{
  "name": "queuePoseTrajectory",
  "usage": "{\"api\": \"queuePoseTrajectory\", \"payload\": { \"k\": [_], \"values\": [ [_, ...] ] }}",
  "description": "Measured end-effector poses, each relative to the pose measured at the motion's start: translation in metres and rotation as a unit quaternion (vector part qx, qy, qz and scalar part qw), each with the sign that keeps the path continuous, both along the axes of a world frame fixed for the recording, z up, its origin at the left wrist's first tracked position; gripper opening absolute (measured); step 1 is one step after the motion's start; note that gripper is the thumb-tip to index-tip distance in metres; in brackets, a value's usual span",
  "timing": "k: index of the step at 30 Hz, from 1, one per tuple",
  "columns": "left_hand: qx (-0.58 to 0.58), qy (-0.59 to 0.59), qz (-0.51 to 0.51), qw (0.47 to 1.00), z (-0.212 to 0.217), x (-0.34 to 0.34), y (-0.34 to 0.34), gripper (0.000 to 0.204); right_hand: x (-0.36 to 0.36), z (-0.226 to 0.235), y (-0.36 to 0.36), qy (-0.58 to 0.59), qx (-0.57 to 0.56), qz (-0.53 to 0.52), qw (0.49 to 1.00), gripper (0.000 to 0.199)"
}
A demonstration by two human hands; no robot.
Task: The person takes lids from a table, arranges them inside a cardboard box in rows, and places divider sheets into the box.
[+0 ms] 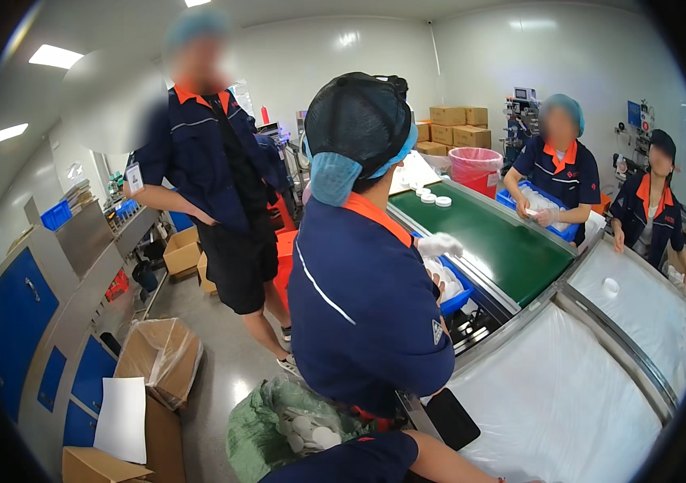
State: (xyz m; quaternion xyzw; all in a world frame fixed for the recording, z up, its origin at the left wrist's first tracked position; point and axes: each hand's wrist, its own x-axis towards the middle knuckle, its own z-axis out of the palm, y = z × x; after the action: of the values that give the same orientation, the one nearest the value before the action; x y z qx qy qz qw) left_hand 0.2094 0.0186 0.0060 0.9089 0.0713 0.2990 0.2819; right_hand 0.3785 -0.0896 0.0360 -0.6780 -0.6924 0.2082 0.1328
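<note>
My left forearm (446,465) comes in at the lower edge from a dark blue sleeve (351,462) and reaches rightward. Its hand lies past the picture's lower edge, and my right hand is out of sight too. Nearest to the forearm are a black, flat, phone-like slab (452,419) and a work table covered in white plastic film (556,386). To the left of the sleeve, a green plastic bag (258,423) holds several white round discs (325,437).
A co-worker (367,298) stands close ahead beside a green conveyor belt (504,245) carrying white round pieces (442,201). Two people work across the belt; another stands at left. Blue bins (457,302), cardboard boxes (162,354) and a red tub (475,169) stand around.
</note>
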Motion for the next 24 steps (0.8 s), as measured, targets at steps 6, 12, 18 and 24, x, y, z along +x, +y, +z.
{"api": "queuePoseTrajectory", "payload": {
  "k": [6,12,18,24],
  "values": [
    [0.007,-0.01,-0.026,1.0,-0.001,0.005,0.0,0.032,-0.003,0.001,0.002,-0.022,-0.008,-0.053,0.998,0.037],
    [-0.022,-0.031,-0.049,0.998,-0.006,0.007,0.002,0.03,-0.004,-0.001,0.003,-0.039,-0.014,-0.102,0.994,0.039],
    [-0.049,-0.041,-0.073,0.995,0.001,0.005,0.003,0.028,-0.002,0.004,0.003,-0.044,-0.044,-0.11,0.992,0.037],
    [-0.004,0.009,0.002,1.0,0.0,0.005,0.007,0.024,-0.014,0.023,0.004,-0.044,-0.081,-0.128,0.987,0.032]
  ]
}}
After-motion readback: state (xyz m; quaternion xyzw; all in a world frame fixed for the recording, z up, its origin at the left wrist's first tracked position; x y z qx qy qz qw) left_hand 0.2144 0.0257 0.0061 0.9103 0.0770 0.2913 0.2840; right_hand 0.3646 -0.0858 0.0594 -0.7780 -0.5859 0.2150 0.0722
